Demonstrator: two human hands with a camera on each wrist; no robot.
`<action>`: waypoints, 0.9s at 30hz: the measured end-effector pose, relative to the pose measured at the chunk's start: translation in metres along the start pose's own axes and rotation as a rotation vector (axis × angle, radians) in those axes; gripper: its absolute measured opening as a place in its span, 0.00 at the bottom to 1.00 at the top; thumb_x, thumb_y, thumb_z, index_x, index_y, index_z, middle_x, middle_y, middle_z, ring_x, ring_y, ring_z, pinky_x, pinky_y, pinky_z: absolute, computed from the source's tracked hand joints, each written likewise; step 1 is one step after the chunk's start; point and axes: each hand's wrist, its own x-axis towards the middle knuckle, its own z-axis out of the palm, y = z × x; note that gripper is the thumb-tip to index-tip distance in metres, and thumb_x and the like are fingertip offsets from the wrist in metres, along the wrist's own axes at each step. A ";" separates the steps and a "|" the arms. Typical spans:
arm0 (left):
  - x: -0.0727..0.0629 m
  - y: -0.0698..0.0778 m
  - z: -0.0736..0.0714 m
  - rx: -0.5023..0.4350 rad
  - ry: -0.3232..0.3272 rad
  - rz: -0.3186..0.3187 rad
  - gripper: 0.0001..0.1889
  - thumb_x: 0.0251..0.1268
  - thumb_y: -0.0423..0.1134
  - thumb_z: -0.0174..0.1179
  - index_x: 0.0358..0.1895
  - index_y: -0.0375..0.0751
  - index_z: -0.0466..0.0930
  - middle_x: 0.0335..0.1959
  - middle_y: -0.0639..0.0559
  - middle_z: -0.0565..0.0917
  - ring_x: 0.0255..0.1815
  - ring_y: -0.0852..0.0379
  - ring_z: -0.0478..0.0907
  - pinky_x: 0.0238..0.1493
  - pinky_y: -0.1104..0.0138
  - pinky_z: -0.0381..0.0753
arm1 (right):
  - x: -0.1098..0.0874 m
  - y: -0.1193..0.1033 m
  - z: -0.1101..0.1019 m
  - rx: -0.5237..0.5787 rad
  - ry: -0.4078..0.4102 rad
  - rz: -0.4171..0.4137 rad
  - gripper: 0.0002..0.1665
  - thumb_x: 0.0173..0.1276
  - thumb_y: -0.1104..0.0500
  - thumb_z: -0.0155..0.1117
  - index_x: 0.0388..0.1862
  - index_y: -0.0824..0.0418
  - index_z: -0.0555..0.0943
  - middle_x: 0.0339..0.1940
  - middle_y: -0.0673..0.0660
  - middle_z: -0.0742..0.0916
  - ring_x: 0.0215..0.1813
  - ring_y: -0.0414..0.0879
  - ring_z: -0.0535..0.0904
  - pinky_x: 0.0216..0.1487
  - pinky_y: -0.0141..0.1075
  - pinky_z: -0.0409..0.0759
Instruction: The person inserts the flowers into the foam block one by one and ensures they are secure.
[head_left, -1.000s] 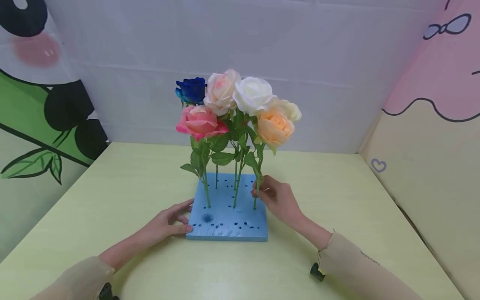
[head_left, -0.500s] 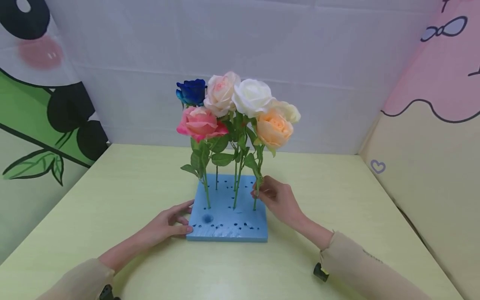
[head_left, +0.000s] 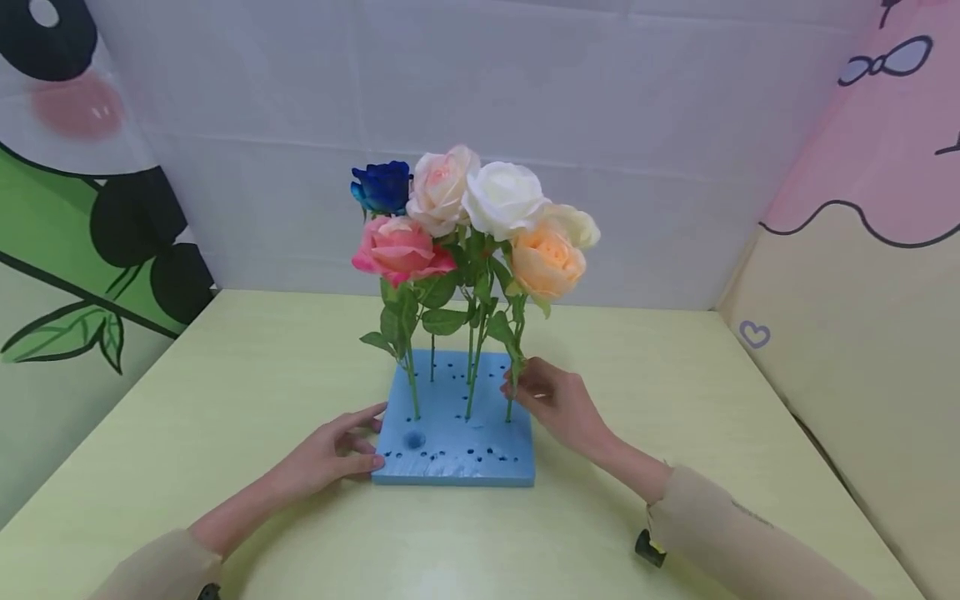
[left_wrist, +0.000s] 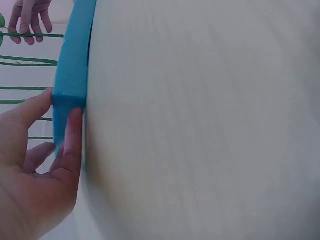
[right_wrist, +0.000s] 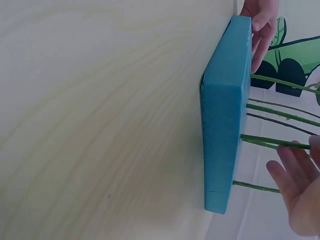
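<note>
A blue foam block [head_left: 450,435] with several small holes lies on the table, with artificial roses standing upright in it. My right hand [head_left: 558,404] pinches the lower green stem of the peach rose [head_left: 549,262], whose end meets the block at its right side. In the right wrist view that stem [right_wrist: 272,141] runs between the thumb and fingers. At the left edge, my left hand [head_left: 337,450] touches the block with thumb and fingers extended. Seen in the left wrist view, the thumb and fingers [left_wrist: 73,135] rest against the block's side and edge.
Pink [head_left: 401,250], blue [head_left: 381,187], pale pink [head_left: 442,190], white [head_left: 504,198] and cream [head_left: 573,225] roses crowd together above the block. A pale wooden table [head_left: 270,358] extends around it. Behind rises a white cloth backdrop [head_left: 285,167], with cartoon-printed panels at both sides.
</note>
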 end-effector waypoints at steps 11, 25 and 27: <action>-0.026 0.038 -0.048 0.636 0.159 0.269 0.40 0.64 0.54 0.64 0.77 0.58 0.57 0.71 0.44 0.67 0.67 0.41 0.70 0.60 0.46 0.77 | -0.034 -0.011 -0.063 -0.368 -0.017 -0.035 0.33 0.70 0.49 0.64 0.72 0.49 0.68 0.69 0.52 0.78 0.70 0.52 0.74 0.66 0.52 0.75; -0.017 0.010 -0.103 1.267 0.429 0.329 0.58 0.41 0.79 0.62 0.79 0.68 0.47 0.83 0.47 0.31 0.81 0.36 0.21 0.64 0.24 0.21 | -0.080 0.043 -0.150 -0.968 0.023 -0.027 0.59 0.55 0.29 0.68 0.81 0.40 0.51 0.84 0.57 0.45 0.83 0.63 0.30 0.73 0.72 0.30; -0.014 0.006 -0.106 1.264 0.417 0.309 0.59 0.41 0.78 0.62 0.79 0.68 0.46 0.83 0.46 0.30 0.81 0.36 0.21 0.64 0.26 0.18 | -0.083 0.053 -0.153 -0.971 0.017 0.010 0.60 0.55 0.28 0.67 0.81 0.40 0.50 0.84 0.57 0.43 0.83 0.63 0.29 0.72 0.73 0.28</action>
